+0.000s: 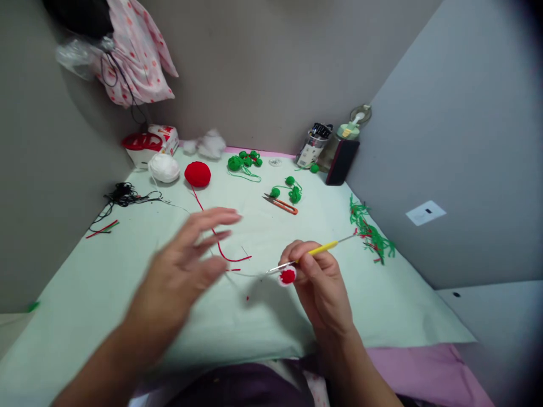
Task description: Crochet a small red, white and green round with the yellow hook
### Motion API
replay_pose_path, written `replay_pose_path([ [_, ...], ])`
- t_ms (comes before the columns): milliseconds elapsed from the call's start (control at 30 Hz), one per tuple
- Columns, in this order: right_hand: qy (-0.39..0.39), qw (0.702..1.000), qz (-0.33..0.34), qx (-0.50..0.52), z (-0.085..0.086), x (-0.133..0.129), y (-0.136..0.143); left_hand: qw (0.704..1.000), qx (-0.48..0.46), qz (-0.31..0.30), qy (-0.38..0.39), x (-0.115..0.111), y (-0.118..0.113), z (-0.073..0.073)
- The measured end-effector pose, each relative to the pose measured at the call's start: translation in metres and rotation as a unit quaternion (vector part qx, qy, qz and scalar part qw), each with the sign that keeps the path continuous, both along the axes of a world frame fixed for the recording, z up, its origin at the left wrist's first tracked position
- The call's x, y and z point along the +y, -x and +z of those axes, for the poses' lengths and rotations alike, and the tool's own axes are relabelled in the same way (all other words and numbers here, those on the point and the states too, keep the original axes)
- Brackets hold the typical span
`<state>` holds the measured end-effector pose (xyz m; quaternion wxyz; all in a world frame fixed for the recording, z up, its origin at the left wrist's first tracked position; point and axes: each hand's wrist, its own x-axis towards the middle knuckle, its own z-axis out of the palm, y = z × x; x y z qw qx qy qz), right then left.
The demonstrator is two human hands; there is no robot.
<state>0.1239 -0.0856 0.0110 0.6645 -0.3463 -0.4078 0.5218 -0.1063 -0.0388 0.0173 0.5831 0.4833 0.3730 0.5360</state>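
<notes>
My right hand [320,274] is closed on a yellow-handled crochet hook [324,249]. Its metal tip points left, beside a small round crochet piece [288,276], red in the middle with a white rim, held at the same fingers. A thin white strand of yarn [248,275] runs left from the piece toward my left hand [182,265]. That hand is lifted above the table, slightly blurred, its fingers stretched and apart. Red yarn [220,249] trails past it from a red ball [197,174], and a needle [246,252] lies near the yarn's end.
Orange thread snips [280,204] lie mid-table near green crocheted balls [294,194]. Farther back are a white yarn ball [164,168], stuffing [211,144], a pen holder [313,146] and a phone [343,162]. Green and red yarn scraps [373,234] lie right; black cord [124,195] lies left.
</notes>
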Motion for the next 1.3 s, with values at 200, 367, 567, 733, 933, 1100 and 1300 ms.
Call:
replay_pose_path([
  [200,-0.033,0.999,-0.031,-0.01,0.002,-0.001,0.001,0.999,-0.016,-0.036,0.029,-0.031,-0.056,0.017],
  [367,-0.037,0.998,-0.049,-0.032,-0.002,-0.005,0.006,0.975,-0.176,-0.089,0.101,-0.027,-0.072,0.015],
  [567,-0.036,0.996,-0.072,-0.036,-0.001,-0.008,0.01,0.995,-0.05,0.026,-0.079,-0.017,-0.074,0.009],
  [733,-0.047,0.992,-0.096,-0.064,-0.009,-0.007,0.008,0.996,0.068,-0.055,-0.036,-0.026,-0.07,-0.006],
  [933,-0.055,0.987,-0.101,-0.112,-0.02,-0.008,0.007,0.976,-0.091,-0.117,0.161,-0.03,-0.074,-0.004],
  [1100,-0.016,0.996,-0.073,-0.04,-0.011,-0.002,0.008,0.974,-0.107,-0.107,0.169,-0.027,-0.07,-0.001],
  [1300,-0.03,0.996,-0.051,-0.069,-0.005,-0.003,0.005,0.979,-0.093,-0.091,0.158,-0.028,-0.065,-0.002],
])
